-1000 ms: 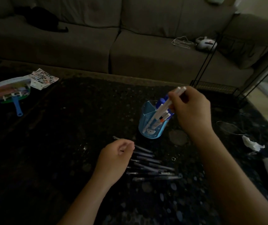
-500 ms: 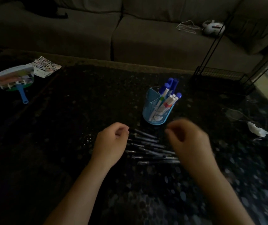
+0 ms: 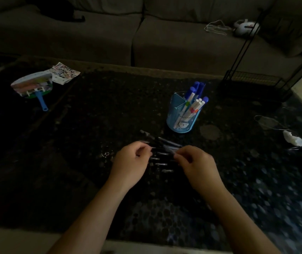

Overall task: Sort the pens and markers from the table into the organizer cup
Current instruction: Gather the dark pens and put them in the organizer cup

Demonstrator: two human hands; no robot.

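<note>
A translucent blue organizer cup (image 3: 180, 123) stands on the dark table (image 3: 91, 125), holding several white markers (image 3: 192, 107) with blue caps. In front of it lie several dark pens (image 3: 162, 158) in a loose row. My left hand (image 3: 130, 162) rests at the left ends of the pens with its fingers curled; the dim, blurred view hides whether it grips one. My right hand (image 3: 197, 165) is at their right ends, with thumb and fingers pinched on one dark pen (image 3: 171, 149) that lies low over the row.
A hand fan with a blue handle (image 3: 35, 87) and a printed sheet (image 3: 64, 73) lie at the far left. Crumpled white paper (image 3: 293, 140) and a wire loop (image 3: 267, 122) sit at the right. A black wire rack (image 3: 251, 77) stands behind the cup, and a sofa (image 3: 146, 33) beyond.
My right hand left the markers in the cup and came down to the right ends of the pens. My left hand stayed at their left ends.
</note>
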